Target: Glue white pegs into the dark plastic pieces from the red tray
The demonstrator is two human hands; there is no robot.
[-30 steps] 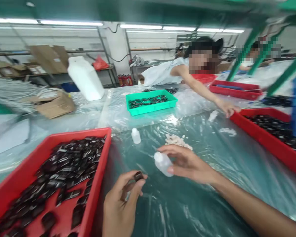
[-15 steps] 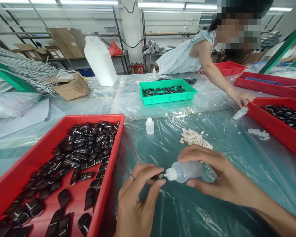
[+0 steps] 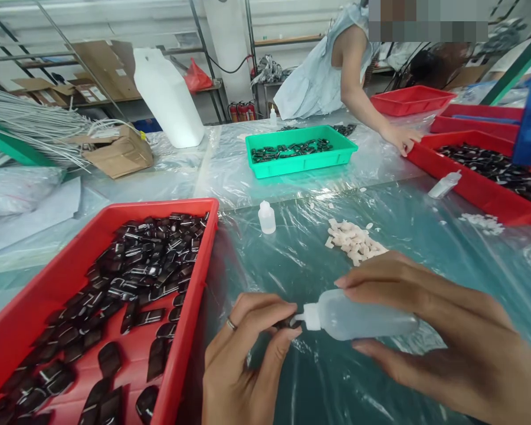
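My left hand [image 3: 248,357], a ring on one finger, pinches a small dark piece [image 3: 287,322] between thumb and fingertips. The piece is mostly covered by those fingers. In my right hand [image 3: 429,330] lies a translucent squeeze bottle [image 3: 358,316], held sideways with its white nozzle pointing left. The nozzle tip meets the end of the dark piece, or sits just at it; I cannot tell which. To the left, a red tray [image 3: 203,277] holds many glossy dark pieces [image 3: 153,257]. A pile of small off-white pieces [image 3: 354,239] lies beyond my right hand.
A small white bottle [image 3: 266,218] stands upright ahead. Behind it is a green tray [image 3: 301,168] of dark pieces. A co-worker's hand [image 3: 402,140] touches another red tray [image 3: 464,189] at right, with a small clear bottle [image 3: 445,185] beside it. A big white jug [image 3: 170,100] stands at back left.
The squeeze bottle has tilted and now shows more of its length, with my right hand further right. A blue object has appeared at the right edge. The co-worker's arm and tray have shifted.
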